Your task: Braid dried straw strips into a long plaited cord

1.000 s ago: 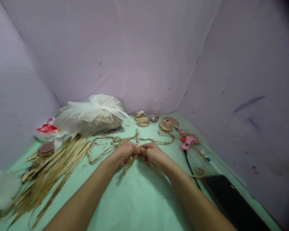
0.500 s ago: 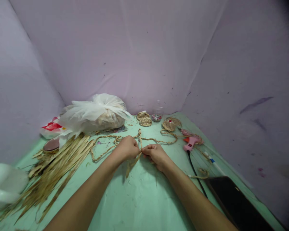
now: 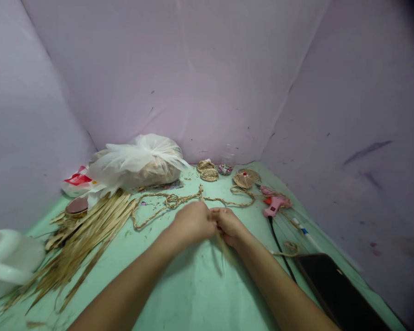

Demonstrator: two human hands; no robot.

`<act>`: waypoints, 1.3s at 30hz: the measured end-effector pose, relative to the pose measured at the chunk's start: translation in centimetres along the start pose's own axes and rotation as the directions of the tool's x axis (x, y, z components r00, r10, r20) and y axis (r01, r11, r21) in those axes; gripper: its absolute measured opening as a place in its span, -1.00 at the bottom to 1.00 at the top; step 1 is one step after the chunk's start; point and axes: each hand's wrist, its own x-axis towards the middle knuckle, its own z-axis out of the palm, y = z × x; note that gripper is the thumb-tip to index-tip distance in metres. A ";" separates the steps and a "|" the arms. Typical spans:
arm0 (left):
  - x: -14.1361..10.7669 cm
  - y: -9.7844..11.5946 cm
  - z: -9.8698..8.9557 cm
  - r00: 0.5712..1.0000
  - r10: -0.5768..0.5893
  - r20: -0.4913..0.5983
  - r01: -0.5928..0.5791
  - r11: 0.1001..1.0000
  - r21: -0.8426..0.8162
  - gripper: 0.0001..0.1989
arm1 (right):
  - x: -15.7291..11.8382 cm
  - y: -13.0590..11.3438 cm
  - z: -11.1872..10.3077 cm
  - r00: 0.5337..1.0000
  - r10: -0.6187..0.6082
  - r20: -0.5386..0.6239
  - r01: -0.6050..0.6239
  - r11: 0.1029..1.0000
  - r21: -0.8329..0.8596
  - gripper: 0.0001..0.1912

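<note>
The rope [image 3: 174, 199] lies on the green table [image 3: 179, 299], in front of and beneath the two hands, with its braided working part's long axis running away from the person. That part's far tip points toward the back wall [image 3: 210, 92]; its near end is hidden by the hands. Loose strands [image 3: 227, 250] at the near side slant down to the right, blurred. The rest of the rope spreads sideways, with a wide loop to the left near the dry leaves [image 3: 86, 243] and a smaller bend to the right, short of the pink glue gun [image 3: 276, 205]. The left hand [image 3: 195, 220] shows its back, knuckles bent over the rope; its fingertips are covered, so how tightly they close, and on what, I cannot tell. The right hand [image 3: 227, 225] has its fingers curled, thumb and forefinger pinched together on the rope's near end, just beside the left hand.
</note>
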 end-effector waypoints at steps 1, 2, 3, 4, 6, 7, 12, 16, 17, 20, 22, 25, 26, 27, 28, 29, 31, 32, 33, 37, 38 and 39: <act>0.6 -0.2 -0.8 0.998 0.026 -0.058 -0.023 0.999 0.050 -0.83 | 0.0 -0.1 -0.1 1.000 0.003 0.020 -0.003 1.000 -0.002 -0.93; 1.2 -0.5 -1.4 0.994 -0.001 -0.108 0.003 1.000 0.015 -0.87 | 0.0 -0.1 -0.2 0.999 0.005 0.042 -0.005 1.000 0.002 -0.94; 1.7 -0.7 -1.8 0.989 -0.061 -0.133 0.054 0.997 -0.053 -0.89 | 0.0 -0.1 -0.2 0.998 0.010 0.063 -0.011 1.000 0.009 -0.93; 2.1 -0.9 -1.8 0.986 -0.133 -0.104 0.118 0.983 -0.139 -0.90 | 0.0 -0.1 -0.3 0.997 0.012 0.080 -0.014 1.000 0.022 -0.93; 2.7 -1.3 -1.3 0.972 -0.227 0.057 0.234 0.928 -0.290 -0.90 | 0.2 0.1 -0.4 0.992 0.008 0.125 -0.014 0.999 0.047 -0.93; 2.8 -1.5 -0.8 0.958 -0.237 0.162 0.279 0.901 -0.331 -0.89 | 0.3 0.3 -0.4 0.988 -0.008 0.152 0.000 0.999 0.054 -0.92; 2.9 -2.3 0.8 0.921 -0.207 0.329 0.316 0.892 -0.323 -0.82 | 0.9 0.7 -0.8 0.975 -0.101 0.199 0.119 0.989 -0.082 -0.92; 2.9 -2.4 0.6 0.953 -0.195 0.230 0.236 0.958 -0.165 -0.80 | 1.2 0.8 -1.1 0.951 -0.259 0.169 0.308 0.822 -0.478 -0.85; 2.9 -2.3 0.5 0.951 -0.205 0.232 0.240 0.962 -0.134 -0.79 | 1.2 0.8 -1.1 0.934 -0.312 0.171 0.353 0.744 -0.568 -0.84; 2.9 -2.3 0.5 0.945 -0.221 0.241 0.246 0.966 -0.082 -0.79 | 0.8 0.7 -1.1 0.870 -0.441 0.220 0.445 0.511 -0.735 -0.80; 2.9 -2.3 0.6 0.946 -0.243 0.216 0.258 0.965 -0.043 -0.79 | 0.5 0.5 -1.0 0.846 -0.467 0.257 0.467 0.416 -0.781 -0.78; 2.9 -2.3 0.8 0.945 -0.281 0.165 0.284 0.959 0.007 -0.79 | 0.1 0.2 -0.9 0.856 -0.455 0.244 0.434 0.378 -0.818 -0.78; 2.9 -2.4 0.8 0.948 -0.277 0.154 0.280 0.960 0.001 -0.80 | 0.0 0.1 -0.9 0.863 -0.449 0.230 0.418 0.382 -0.824 -0.78; 2.9 -2.4 0.8 0.955 -0.256 0.147 0.262 0.965 -0.018 -0.81 | -0.1 0.0 -0.8 0.869 -0.444 0.216 0.405 0.391 -0.827 -0.79; 2.9 -2.4 0.8 0.964 -0.224 0.143 0.233 0.971 -0.047 -0.83 | -0.1 -0.1 -0.8 0.875 -0.439 0.206 0.395 0.399 -0.827 -0.79; 2.9 -2.4 0.7 0.972 -0.189 0.140 0.201 0.977 -0.078 -0.84 | -0.2 -0.3 -0.8 0.878 -0.435 0.200 0.389 0.405 -0.827 -0.79; 3.0 -2.6 0.6 0.981 -0.126 0.147 0.145 0.981 -0.129 -0.85 | -0.4 -0.5 -0.8 0.878 -0.431 0.206 0.390 0.399 -0.830 -0.78; 3.1 -2.7 0.5 0.983 -0.105 0.153 0.127 0.981 -0.148 -0.85 | -0.6 -0.6 -0.8 0.876 -0.434 0.213 0.394 0.386 -0.834 -0.78; 3.3 -2.8 0.5 0.984 -0.090 0.155 0.115 0.980 -0.164 -0.84 | -0.7 -0.8 -0.8 0.872 -0.437 0.219 0.396 0.368 -0.842 -0.78; 3.5 -3.2 0.7 0.988 -0.070 0.139 0.097 0.975 -0.201 -0.80 | -1.4 -1.5 -0.8 0.892 -0.428 0.146 0.294 0.305 -0.906 -0.79; 3.5 -3.2 0.7 0.988 -0.074 0.133 0.101 0.973 -0.208 -0.79 | -1.6 -1.7 -0.7 0.905 -0.411 0.106 0.245 0.302 -0.921 -0.79; 3.4 -3.1 0.8 0.988 -0.087 0.131 0.113 0.971 -0.213 -0.78 | -1.7 -1.9 -0.6 0.918 -0.390 0.070 0.200 0.303 -0.932 -0.79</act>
